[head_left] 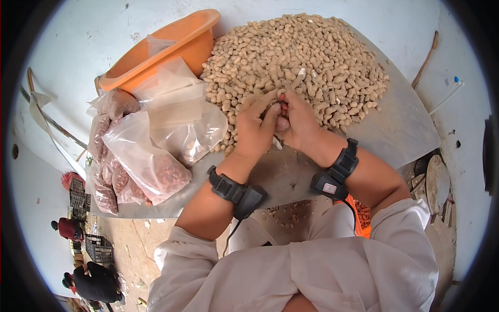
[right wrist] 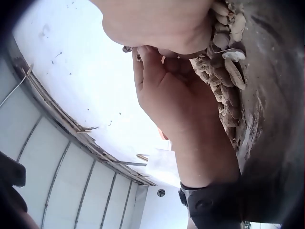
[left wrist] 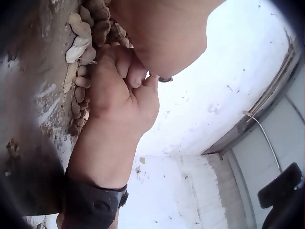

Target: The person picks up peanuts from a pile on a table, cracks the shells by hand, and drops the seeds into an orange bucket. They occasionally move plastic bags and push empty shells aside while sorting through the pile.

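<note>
Both hands meet at the near edge of a large heap of unshelled peanuts [head_left: 296,57]. The left hand [head_left: 253,127] and the right hand [head_left: 306,125] pinch a small peanut [head_left: 283,104] with reddish skin between their fingertips; how its shell lies is partly hidden. In the left wrist view the left hand [left wrist: 167,33] is close above, and the right hand [left wrist: 119,90] curls its fingers against it. The right wrist view has the right hand [right wrist: 157,24] near the camera and the left hand [right wrist: 167,90] with thumb and finger together.
Left of the heap are an orange basin [head_left: 156,54] and clear plastic bags [head_left: 158,151] of reddish kernels on the metal table [head_left: 410,130]. An orange container [head_left: 364,216] stands below the table edge. Two people [head_left: 93,281] and black crates [head_left: 99,248] are at the far left.
</note>
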A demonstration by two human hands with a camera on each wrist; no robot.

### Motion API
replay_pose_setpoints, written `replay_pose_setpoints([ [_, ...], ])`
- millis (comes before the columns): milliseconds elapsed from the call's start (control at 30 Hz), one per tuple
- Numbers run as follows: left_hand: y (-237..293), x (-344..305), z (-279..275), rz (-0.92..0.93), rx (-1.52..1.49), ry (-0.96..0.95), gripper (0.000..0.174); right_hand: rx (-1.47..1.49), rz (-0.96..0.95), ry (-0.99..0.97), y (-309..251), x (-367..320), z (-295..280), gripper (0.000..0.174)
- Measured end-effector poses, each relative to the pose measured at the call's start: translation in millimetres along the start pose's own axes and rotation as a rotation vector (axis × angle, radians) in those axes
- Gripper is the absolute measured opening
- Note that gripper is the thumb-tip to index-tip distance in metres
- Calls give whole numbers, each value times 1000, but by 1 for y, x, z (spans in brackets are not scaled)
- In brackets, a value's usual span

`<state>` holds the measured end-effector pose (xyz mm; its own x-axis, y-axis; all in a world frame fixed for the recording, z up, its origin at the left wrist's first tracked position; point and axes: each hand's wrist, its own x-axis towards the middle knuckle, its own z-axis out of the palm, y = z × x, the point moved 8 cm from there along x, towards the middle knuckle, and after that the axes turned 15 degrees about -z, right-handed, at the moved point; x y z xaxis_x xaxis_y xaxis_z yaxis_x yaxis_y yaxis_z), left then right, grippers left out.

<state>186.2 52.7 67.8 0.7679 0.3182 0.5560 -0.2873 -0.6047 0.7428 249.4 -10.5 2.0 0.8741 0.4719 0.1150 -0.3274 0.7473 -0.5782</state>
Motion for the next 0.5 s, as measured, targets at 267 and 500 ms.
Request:
replay_pose_setpoints([
  [267, 6, -1, -4, 79, 31, 4, 27, 19, -35, 60, -1, 6, -9, 31],
  [500, 5, -1, -6, 13, 43, 21, 26, -93, -89, -17, -7, 5, -4, 18],
])
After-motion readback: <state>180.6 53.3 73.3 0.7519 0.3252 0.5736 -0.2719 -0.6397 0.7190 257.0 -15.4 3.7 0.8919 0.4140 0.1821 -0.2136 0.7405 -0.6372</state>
